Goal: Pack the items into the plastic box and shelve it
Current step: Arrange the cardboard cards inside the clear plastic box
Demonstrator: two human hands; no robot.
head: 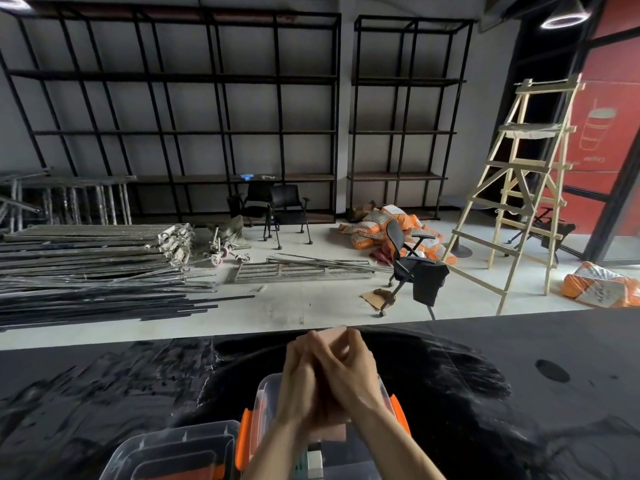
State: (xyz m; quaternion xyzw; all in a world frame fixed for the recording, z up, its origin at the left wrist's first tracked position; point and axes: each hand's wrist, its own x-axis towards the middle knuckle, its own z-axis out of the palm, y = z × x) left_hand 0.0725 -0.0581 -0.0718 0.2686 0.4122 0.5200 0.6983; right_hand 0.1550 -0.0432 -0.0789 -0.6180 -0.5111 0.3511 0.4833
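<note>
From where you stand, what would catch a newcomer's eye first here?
Probably the two hands pressed together, left hand against right hand, low in the middle above a clear plastic box with orange latches on a black table. Beyond it, a wooden ladder stands at right, orange sacks lie heaped on the floor, and tall black shelving lines the back wall.

Two bare forearms reach forward from the bottom edge and converge at the middle; the left hand (300, 382) and the right hand (349, 372) meet, pressed together with fingers interlaced; the right hand's fingers (330, 348) fold over the left hand's knuckles; both wrists are angled inward, backs of the hands outward; a pale edge shows just above the fingertips, too unclear to identify.
</note>
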